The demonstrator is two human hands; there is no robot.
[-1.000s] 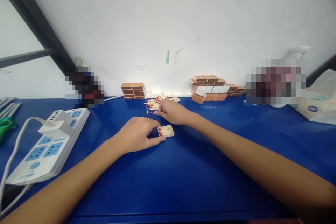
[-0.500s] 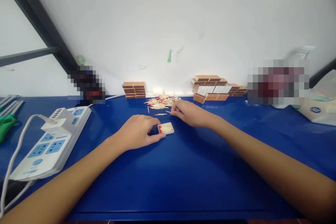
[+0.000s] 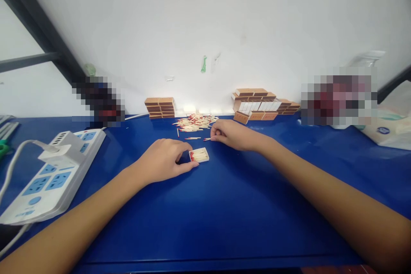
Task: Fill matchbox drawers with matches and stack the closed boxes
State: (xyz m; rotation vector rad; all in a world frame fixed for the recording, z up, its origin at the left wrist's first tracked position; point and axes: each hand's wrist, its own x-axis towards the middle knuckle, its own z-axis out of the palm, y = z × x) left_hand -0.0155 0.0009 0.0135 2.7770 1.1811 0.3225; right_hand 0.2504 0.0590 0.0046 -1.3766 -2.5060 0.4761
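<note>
An open matchbox tray (image 3: 199, 154) filled with red-tipped matches lies on the blue table (image 3: 224, 205). My left hand (image 3: 163, 159) rests beside it, thumb and fingers closed on the tray's left end. Just behind the tray, my right hand (image 3: 231, 134) is pinched on a match (image 3: 207, 139) at the table surface. One loose match (image 3: 192, 138) lies to its left. A pile of loose matches (image 3: 195, 122) is spread further back, near the wall.
A stack of brown matchboxes (image 3: 159, 108) stands at the back, and a larger heap of boxes and white trays (image 3: 261, 106) lies to the right. A white and blue power strip (image 3: 53, 171) with a plugged-in charger sits at the left. A plastic bag (image 3: 390, 128) lies far right.
My right hand drew back from the match pile toward the right and nearer the tray, now pinching a match. My left hand stayed on the tray.
</note>
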